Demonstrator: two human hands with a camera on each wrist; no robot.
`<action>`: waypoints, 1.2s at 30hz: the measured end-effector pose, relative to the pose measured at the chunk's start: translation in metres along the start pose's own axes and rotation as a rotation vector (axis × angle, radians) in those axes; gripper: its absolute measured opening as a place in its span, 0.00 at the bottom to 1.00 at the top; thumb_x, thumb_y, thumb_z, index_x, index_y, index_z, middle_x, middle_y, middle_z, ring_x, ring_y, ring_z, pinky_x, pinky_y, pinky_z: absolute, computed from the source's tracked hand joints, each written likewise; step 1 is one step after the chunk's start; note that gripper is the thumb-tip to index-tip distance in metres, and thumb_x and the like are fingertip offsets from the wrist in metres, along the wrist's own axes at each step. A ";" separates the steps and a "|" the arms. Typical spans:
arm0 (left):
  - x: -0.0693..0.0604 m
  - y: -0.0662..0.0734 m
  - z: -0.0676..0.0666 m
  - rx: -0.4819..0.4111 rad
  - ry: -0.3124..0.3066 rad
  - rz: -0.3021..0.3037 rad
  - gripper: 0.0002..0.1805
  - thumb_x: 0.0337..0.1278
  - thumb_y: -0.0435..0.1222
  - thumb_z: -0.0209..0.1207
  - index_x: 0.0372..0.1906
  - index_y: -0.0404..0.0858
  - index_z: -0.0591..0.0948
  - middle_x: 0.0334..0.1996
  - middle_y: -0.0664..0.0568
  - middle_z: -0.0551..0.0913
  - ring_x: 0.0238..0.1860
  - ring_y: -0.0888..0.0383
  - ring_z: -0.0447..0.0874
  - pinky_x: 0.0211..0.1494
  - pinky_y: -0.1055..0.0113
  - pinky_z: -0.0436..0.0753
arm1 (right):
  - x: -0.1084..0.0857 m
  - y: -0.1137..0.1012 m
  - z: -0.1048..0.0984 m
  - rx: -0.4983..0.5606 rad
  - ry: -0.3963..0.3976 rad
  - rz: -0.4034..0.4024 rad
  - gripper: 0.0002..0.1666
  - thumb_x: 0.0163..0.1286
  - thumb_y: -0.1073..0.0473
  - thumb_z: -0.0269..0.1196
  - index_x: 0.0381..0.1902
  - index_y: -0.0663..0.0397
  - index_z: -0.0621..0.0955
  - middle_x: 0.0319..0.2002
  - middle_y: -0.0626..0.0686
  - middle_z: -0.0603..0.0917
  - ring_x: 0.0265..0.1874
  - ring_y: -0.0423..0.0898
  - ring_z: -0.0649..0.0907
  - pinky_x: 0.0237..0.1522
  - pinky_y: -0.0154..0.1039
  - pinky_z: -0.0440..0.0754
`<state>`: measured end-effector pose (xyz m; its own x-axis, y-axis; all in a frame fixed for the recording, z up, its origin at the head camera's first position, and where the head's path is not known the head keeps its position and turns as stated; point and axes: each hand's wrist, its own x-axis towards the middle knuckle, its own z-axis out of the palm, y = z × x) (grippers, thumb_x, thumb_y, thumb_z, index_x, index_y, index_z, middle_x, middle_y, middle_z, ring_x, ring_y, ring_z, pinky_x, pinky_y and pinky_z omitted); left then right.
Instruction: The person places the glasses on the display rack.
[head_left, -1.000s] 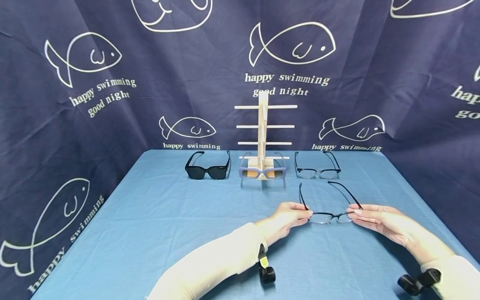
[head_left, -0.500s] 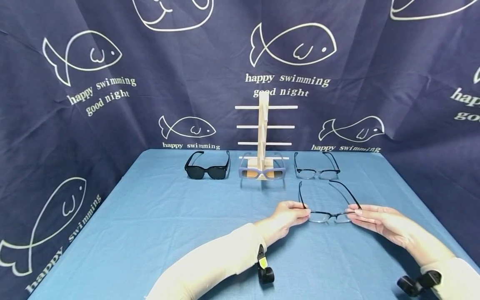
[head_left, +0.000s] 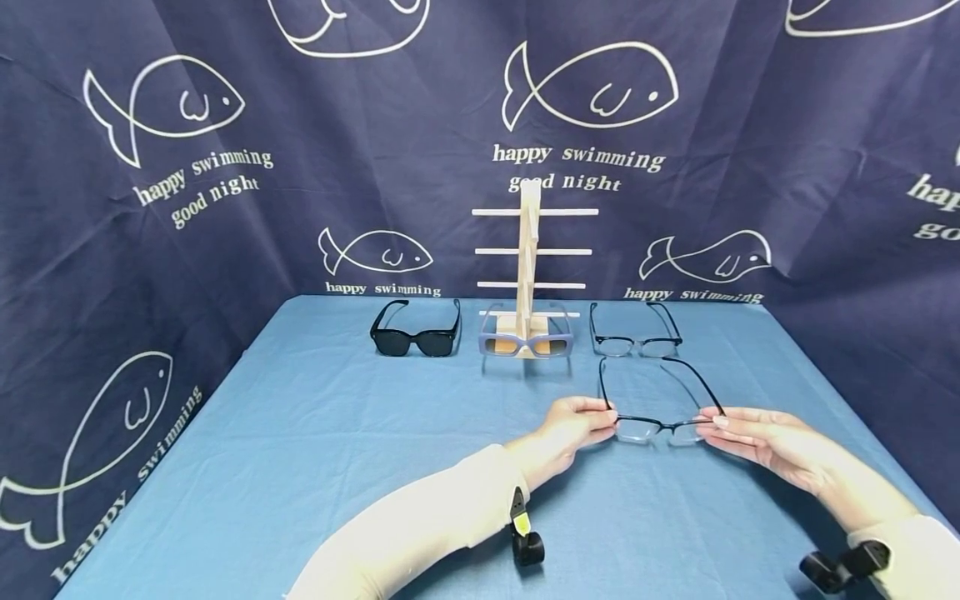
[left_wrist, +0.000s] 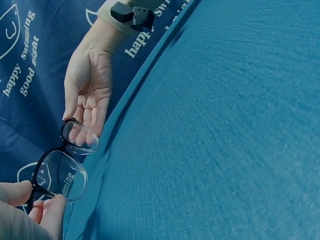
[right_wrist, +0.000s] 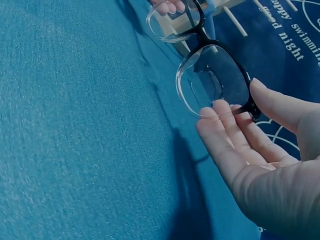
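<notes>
Both hands hold one pair of eyeglasses with a black upper rim, clear lower rims and black temples spread open toward the back. My left hand pinches the frame's left corner between thumb and fingers, seen also in the left wrist view on the eyeglasses. At the opposite corner, my right hand pinches the frame with its thumb on top and fingers beneath the lens, as the right wrist view shows on the right hand. The eyeglasses appear raised off the cloth, with a shadow below.
A wooden display rack with several crossbars stands at the back; purple-framed sunglasses sit at its lowest bar. Black sunglasses lie to its left, and another pair of black-rimmed eyeglasses to its right. Blue cloth covers the table.
The eyeglasses have shifted slightly up in the head view, and their temples now reach closer to the eyeglasses behind. Both hands keep their hold.
</notes>
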<state>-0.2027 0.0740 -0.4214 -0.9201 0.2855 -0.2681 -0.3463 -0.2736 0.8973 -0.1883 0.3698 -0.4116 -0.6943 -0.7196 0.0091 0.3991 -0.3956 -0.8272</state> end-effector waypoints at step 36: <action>-0.001 0.014 -0.001 -0.038 -0.016 0.050 0.11 0.54 0.24 0.64 0.43 0.27 0.83 0.39 0.39 0.87 0.50 0.40 0.84 0.50 0.61 0.87 | 0.000 -0.008 0.009 0.015 0.009 -0.071 0.27 0.77 0.76 0.33 0.58 0.67 0.77 0.56 0.64 0.81 0.59 0.54 0.79 0.65 0.44 0.74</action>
<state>-0.2064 0.0693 -0.4088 -0.9336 0.2850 -0.2172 -0.3068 -0.3230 0.8953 -0.1862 0.3676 -0.3996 -0.7263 -0.6845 0.0628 0.3573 -0.4541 -0.8161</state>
